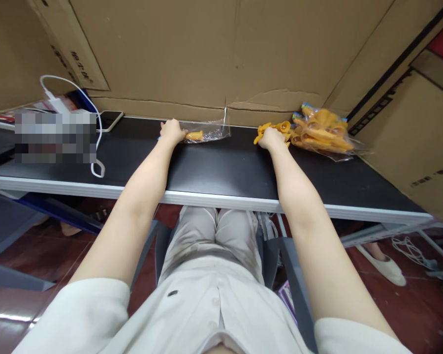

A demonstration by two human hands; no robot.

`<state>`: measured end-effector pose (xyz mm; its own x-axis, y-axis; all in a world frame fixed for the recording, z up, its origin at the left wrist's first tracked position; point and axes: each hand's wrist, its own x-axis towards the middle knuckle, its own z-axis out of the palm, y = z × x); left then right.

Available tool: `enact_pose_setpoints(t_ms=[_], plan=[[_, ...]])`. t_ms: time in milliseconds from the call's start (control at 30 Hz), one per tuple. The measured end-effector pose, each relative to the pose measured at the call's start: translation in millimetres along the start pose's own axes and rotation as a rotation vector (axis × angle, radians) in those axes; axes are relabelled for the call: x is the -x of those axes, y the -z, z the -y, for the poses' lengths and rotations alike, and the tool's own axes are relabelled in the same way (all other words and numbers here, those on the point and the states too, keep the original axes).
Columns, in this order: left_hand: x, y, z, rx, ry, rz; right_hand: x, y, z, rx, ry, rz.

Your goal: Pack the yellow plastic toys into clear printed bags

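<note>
At the back of the black table, my left hand [173, 132] is closed on the end of a clear plastic bag [217, 131]. The bag lies stretched out to the right, with a small orange plastic piece [195, 135] inside it. Farther right, my right hand [272, 139] has its fingers closed around orange plastic pieces [283, 127] that stick out on both sides of it. Their exact kind cannot be made out, and the hand hides part of them. Just beyond lies a pile of clear bags [323, 132] packed with similar orange pieces.
Cardboard walls [192, 54] enclose the back and sides of the table [221, 169]. At the left are a phone [110, 120], a white cable [98, 142] and a blurred-out area. Below the right end, another person's shoe [386, 265] shows on the floor.
</note>
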<state>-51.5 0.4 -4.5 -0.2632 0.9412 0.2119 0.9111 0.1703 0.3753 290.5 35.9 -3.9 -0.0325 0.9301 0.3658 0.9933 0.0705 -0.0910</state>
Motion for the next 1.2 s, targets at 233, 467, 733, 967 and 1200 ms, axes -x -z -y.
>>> enact_pose_setpoints(t_ms=[233, 467, 733, 967, 1200], plan=[[6.2, 4.8, -5.5, 0.043, 0.022, 0.033, 18.1, 25.0, 42.9, -0.094, 0.017, 0.228], [1.2, 1.2, -2.7, 0.079, 0.031, 0.006, 17.8, 15.7, 48.1, -0.091, 0.230, 0.254], [6.1, 8.6, -5.1, 0.076, 0.030, 0.026, 10.0, 18.2, 31.8, -0.053, 0.110, 0.158], [2.2, 5.6, -4.5, 0.114, 0.017, 0.018, 9.5, 28.0, 17.7, 0.095, 0.061, 0.222], [7.0, 7.4, -7.7, 0.113, -0.007, 0.013, 13.9, 42.5, 22.5, -0.091, 0.110, 0.127]])
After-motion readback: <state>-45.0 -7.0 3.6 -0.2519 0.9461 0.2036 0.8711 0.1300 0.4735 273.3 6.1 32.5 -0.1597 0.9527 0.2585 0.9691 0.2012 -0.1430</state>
